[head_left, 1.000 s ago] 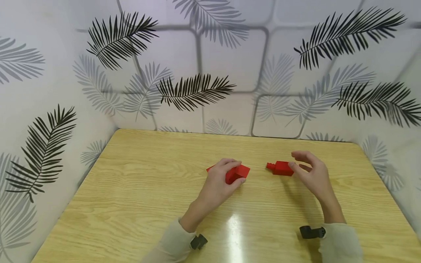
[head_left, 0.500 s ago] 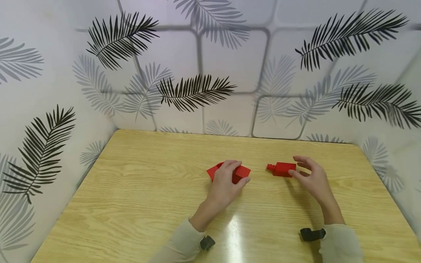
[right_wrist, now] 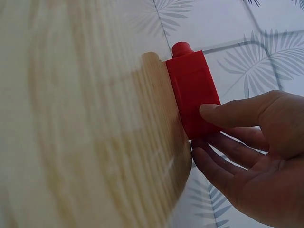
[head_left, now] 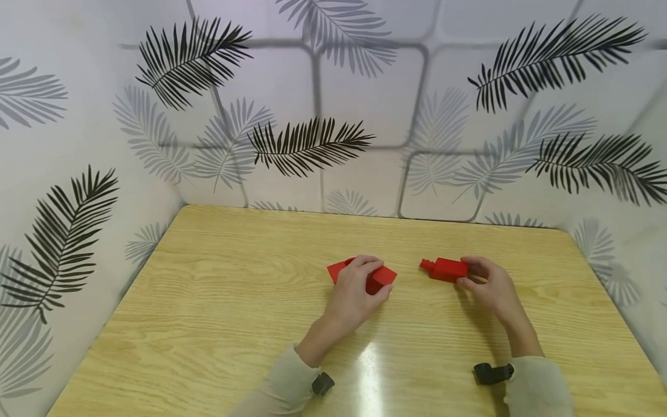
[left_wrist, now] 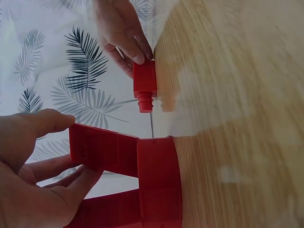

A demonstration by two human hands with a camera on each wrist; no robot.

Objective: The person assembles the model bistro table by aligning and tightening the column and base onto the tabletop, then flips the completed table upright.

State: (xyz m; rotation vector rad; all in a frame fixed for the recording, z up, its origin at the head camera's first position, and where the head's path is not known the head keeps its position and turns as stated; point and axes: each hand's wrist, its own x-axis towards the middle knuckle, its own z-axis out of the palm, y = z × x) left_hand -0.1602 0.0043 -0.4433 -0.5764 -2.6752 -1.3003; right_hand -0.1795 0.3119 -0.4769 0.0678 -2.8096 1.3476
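My left hand [head_left: 350, 298] grips a red plastic piece [head_left: 384, 275] near the middle of the table. In the left wrist view this piece has a curved base [left_wrist: 159, 183] close to the wood and two blocky arms; the thumb and fingers pinch the upper arm [left_wrist: 107, 148]. Farther right, my right hand [head_left: 492, 289] pinches the plain end of a red rectangular block [head_left: 449, 270]. A ribbed round stub [head_left: 427, 264] sticks out of the block's other end, pointing left at the red piece. In the right wrist view, the thumb presses one face of the block [right_wrist: 190, 85] with fingers behind.
Both things are over a wood-grain table [head_left: 224, 313], whose far edge meets a leaf-patterned wall [head_left: 359, 168]. A small black device [head_left: 323, 383] sits at the left cuff and another black device [head_left: 492, 373] at the right cuff. A gap separates the two red parts.
My right hand has come down slightly and its fingers have closed on the block's end; the block has turned a little. My left hand has shifted slightly right, still gripping the red piece.
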